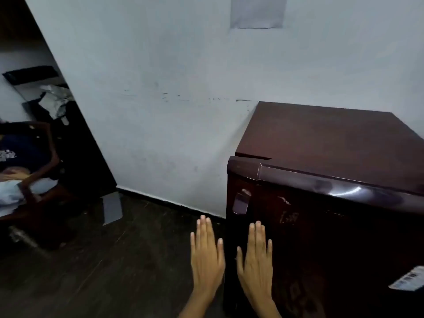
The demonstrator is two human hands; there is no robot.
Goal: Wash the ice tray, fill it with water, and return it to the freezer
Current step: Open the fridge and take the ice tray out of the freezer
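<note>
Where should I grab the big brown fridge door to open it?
Probably the left edge of the fridge door, coming from the left. The small handle recess sits there, near the top corner. Both the left hand and right hand are open and empty.

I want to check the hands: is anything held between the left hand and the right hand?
No. In the head view only dark floor shows between the left hand and right hand; both are empty.

The dark fridge (321,203) blocks the right, its door closed; bare floor (114,271) lies open leftward to the wall (160,111)
</note>
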